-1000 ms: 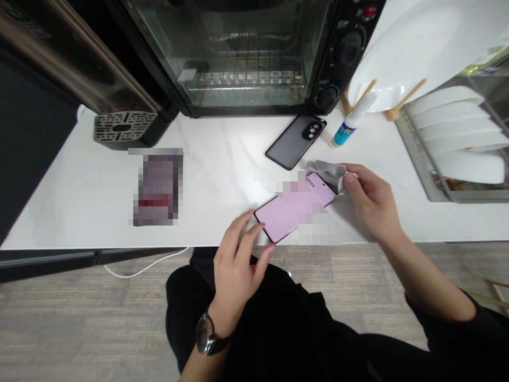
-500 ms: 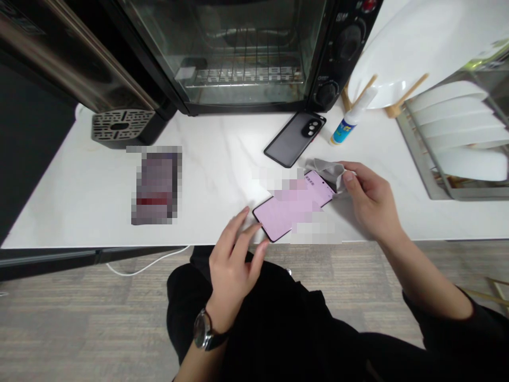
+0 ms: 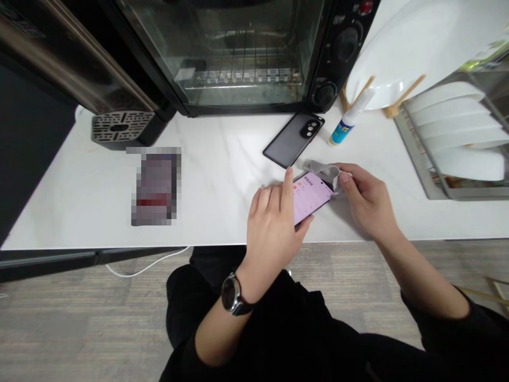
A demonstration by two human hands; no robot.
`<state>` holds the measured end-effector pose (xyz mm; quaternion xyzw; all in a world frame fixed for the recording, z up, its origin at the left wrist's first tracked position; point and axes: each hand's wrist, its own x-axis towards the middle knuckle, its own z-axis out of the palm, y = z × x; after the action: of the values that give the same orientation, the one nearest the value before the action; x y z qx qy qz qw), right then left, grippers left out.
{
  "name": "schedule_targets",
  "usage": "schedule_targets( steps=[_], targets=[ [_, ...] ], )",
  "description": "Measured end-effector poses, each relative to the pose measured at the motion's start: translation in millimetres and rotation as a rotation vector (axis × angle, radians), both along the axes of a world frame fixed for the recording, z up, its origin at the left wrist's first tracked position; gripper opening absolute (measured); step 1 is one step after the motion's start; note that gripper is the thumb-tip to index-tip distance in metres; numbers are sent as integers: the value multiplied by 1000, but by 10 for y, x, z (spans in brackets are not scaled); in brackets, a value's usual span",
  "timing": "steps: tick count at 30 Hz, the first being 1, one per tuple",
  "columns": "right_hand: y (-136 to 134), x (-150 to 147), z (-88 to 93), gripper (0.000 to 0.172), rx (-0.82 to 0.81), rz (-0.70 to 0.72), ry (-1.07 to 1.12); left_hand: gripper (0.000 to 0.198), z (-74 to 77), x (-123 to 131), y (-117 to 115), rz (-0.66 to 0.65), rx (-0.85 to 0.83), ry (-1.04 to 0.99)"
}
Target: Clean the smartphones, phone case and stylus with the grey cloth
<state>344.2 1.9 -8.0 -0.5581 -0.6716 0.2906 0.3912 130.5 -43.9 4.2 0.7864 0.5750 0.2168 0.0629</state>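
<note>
A smartphone (image 3: 312,199) with a lit pinkish screen lies face up near the counter's front edge. My left hand (image 3: 272,228) reaches across its lower half, thumb along the near edge and index finger by the far edge, gripping it and hiding that end. Between thumb and fingers my right hand (image 3: 369,199) pinches a grey cloth (image 3: 328,172), which is bunched over the phone's upper right end. Just behind lies a dark translucent phone case (image 3: 292,140) with camera cut-outs. A small spray bottle (image 3: 344,127) with a blue and yellow label stands to its right.
A pixelated flat item (image 3: 155,188) lies on the white counter (image 3: 214,180) at left. Behind are a toaster oven (image 3: 246,63) and a machine's drip tray (image 3: 123,124). At right, a dish rack (image 3: 423,170) holds white dishes (image 3: 449,114), near a large white plate (image 3: 397,53).
My left hand has moved right and forward from the phone's lower left corner onto the phone, covering its lower half. My right hand keeps the cloth at the upper end, almost unmoved.
</note>
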Motion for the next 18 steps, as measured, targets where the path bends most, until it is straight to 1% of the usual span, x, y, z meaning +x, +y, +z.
schedule_targets(
  steps=[3, 6, 9, 11, 13, 15, 17, 18],
  targets=[
    [5, -2, -6, 40, -12, 5, -4, 87, 2, 61, 42, 18, -2, -8],
    [5, -7, -6, 41, -13, 7, -17, 94, 13, 29, 19, 16, -14, -5],
    [-3, -11, 7, 41, -9, 1, -38, 111, 20, -128, -63, 21, -27, -33],
    [-4, -4, 17, 42, -10, 0, -56, 116, 5, -288, -148, 23, -32, -72],
    [1, 9, 21, 44, -7, -13, -97, 117, -29, -449, -242, 18, -45, -100],
    [3, 6, 14, 44, 6, -34, -184, 110, -73, -565, -324, 3, -54, -128],
    [-26, -51, -3, 44, 56, -7, -303, 103, -119, -618, -376, 2, -51, -173],
    [-62, -111, -13, 44, 99, 33, -365, 101, -139, -625, -390, 8, -45, -195]
  ],
)
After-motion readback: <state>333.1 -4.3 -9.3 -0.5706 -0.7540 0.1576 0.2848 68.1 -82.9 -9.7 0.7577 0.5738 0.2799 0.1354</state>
